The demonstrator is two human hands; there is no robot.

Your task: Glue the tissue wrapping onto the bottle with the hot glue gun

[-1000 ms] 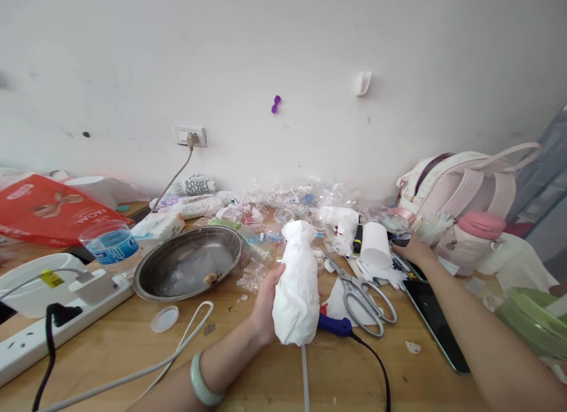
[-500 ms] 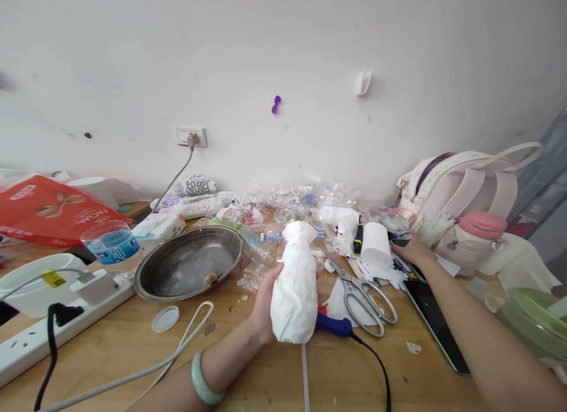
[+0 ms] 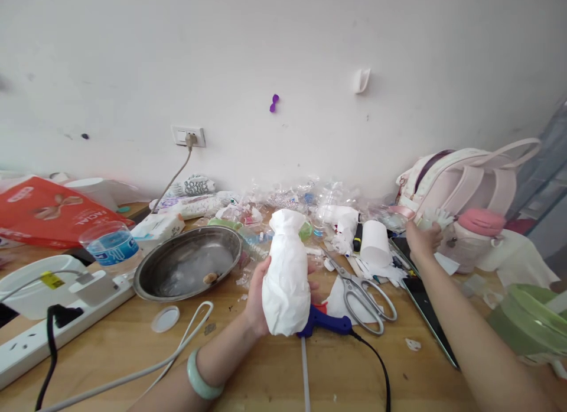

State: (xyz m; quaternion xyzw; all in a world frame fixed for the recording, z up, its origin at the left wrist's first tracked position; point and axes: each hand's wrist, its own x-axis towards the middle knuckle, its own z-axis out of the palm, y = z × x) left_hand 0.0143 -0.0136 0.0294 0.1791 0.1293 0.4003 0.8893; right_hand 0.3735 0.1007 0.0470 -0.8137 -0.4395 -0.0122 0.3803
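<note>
My left hand (image 3: pixel 258 298) is wrapped around a white bottle-shaped form (image 3: pixel 287 276) with a narrow neck and a crinkled, paper-like skin, held upright above the table. Partly behind it lies a blue glue gun (image 3: pixel 328 322) with a black cord; a pale stick (image 3: pixel 305 370) extends toward me. At the right, my right hand (image 3: pixel 422 239) has its fingers curled at a bundle of whitish translucent sticks (image 3: pixel 438 216); its palm side is hidden. Grey-handled scissors (image 3: pixel 361 297) rest on white paper between the hands.
A metal basin (image 3: pixel 188 264) holding cloudy liquid and a small brown lump stands left, near a power strip (image 3: pixel 101 299). Plastic scraps and a white roll (image 3: pixel 375 243) crowd the back. Rightward are a tablet (image 3: pixel 429 317), pink backpack (image 3: pixel 469 181), pink-lidded jar (image 3: pixel 481 223) and green container (image 3: pixel 529 323).
My right hand has moved up and right from beside the tablet to the translucent sticks. My left hand has shifted the white form slightly left and up, uncovering more of the glue gun.
</note>
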